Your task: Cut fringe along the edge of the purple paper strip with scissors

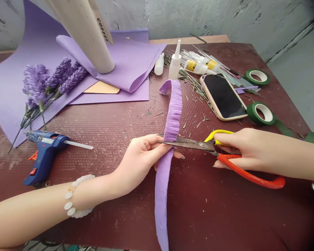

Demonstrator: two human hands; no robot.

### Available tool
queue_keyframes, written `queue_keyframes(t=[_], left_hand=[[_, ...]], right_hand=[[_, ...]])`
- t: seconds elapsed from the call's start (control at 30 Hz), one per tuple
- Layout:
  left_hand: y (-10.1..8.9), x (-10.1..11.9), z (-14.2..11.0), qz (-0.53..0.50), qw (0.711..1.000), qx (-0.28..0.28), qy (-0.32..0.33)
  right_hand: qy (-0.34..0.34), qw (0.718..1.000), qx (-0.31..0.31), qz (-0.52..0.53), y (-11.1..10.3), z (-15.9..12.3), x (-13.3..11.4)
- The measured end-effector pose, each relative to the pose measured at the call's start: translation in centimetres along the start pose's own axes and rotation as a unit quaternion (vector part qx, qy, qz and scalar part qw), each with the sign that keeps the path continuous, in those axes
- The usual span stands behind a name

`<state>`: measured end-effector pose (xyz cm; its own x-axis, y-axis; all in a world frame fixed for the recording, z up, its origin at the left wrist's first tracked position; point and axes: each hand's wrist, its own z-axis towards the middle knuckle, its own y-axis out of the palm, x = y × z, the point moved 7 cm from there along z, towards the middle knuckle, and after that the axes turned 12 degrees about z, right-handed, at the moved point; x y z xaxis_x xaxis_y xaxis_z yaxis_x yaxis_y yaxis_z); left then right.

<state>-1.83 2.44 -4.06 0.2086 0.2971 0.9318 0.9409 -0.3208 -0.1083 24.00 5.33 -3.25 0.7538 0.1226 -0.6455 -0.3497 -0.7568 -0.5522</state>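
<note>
The left hand's (138, 162) fingers (157, 148) are clenched on a purple felt strip (169, 122), pinching it just below the blades, one fingertip showing past its far edge; the right hand's (251, 150) fingers (226, 139) are curled through and grasping the scissors (199, 144), which have one yellow and one red handle; the dark metal blades lie across the strip, between its fringed upper length and its plain lower length, which hangs past the left hand to the bottom of the view.

A bead bracelet (75, 197) circles the left wrist; a blue glue gun (45, 157) lies near that arm, with a glue stick (78, 144) in it; beyond are purple lavender stems (52, 82) on purple sheets (125, 92), a tan card (102, 88) and a pale tube (86, 35) beside a strip reading "COFFEE" (101, 24); ahead of the hands stand two white glue bottles (175, 62), with a yellow-labelled tube (199, 66) lying beside them, its small print unreadable; a phone (223, 96), two rolls of green tape (260, 113) and scattered green needles (191, 83) lie on the maroon table (225, 209).
</note>
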Motion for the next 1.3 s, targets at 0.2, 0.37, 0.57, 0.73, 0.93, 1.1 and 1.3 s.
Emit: queue_keyframes(t=[0.2, 0.37, 0.57, 0.73, 0.93, 1.1, 1.3], left_hand=[[0.0, -0.1, 0.2, -0.013, 1.000, 0.002, 0.009], [0.1, -0.3, 0.1, -0.033, 0.999, -0.010, 0.012], [0.6, 0.3, -0.5, -0.093, 0.994, -0.042, 0.028], [1.0, 0.0, -1.0, -0.146, 0.986, -0.077, 0.012], [1.1, -0.3, -1.0, -0.166, 0.982, -0.086, 0.006], [1.0, -0.1, -0.9, -0.158, 0.984, -0.083, 0.008], [0.9, 0.0, -0.9, -0.124, 0.989, -0.074, 0.016]], right_hand=[[0.008, 1.000, -0.018, 0.023, 0.1, 0.4, 0.2], [0.007, 1.000, -0.018, 0.018, 0.0, 0.5, 0.6], [-0.010, 0.994, -0.078, 0.076, -0.5, 0.4, 0.7], [-0.020, 0.985, -0.126, 0.113, -0.6, 0.3, 0.4], [-0.020, 0.984, -0.135, 0.112, -0.6, 0.4, 1.0], [-0.035, 0.984, -0.132, 0.119, -0.7, 0.5, 1.8], [-0.041, 0.984, -0.132, 0.114, -0.7, 0.4, 1.3]])
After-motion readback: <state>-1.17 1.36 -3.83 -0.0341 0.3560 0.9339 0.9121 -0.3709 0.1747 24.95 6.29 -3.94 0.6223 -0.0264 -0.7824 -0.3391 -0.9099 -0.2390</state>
